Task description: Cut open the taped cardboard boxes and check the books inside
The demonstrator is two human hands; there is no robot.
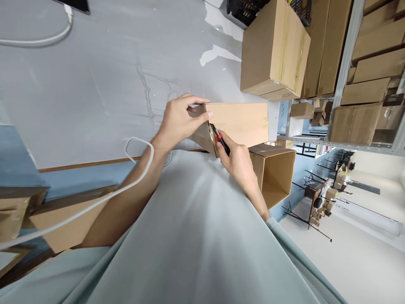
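Note:
A small cardboard box (pixel 238 122) lies on the grey tabletop close to my body. My left hand (pixel 180 118) grips its left end, with the thumb on the near face and the fingers at the far edge. In my right hand (pixel 236 158) is a black and red utility knife (pixel 222 140), held with its tip at the box's left edge. Shiny clear tape (pixel 212 134) runs along that edge beside the knife. I cannot make out how deep the blade sits.
A large taped carton (pixel 274 50) stands at the table's far right. An open carton (pixel 278 173) sits just right of my right wrist. A white cable (pixel 95 205) loops across my left forearm. Shelves with boxes (pixel 357 120) rise at the right; more cartons (pixel 72 219) lie lower left.

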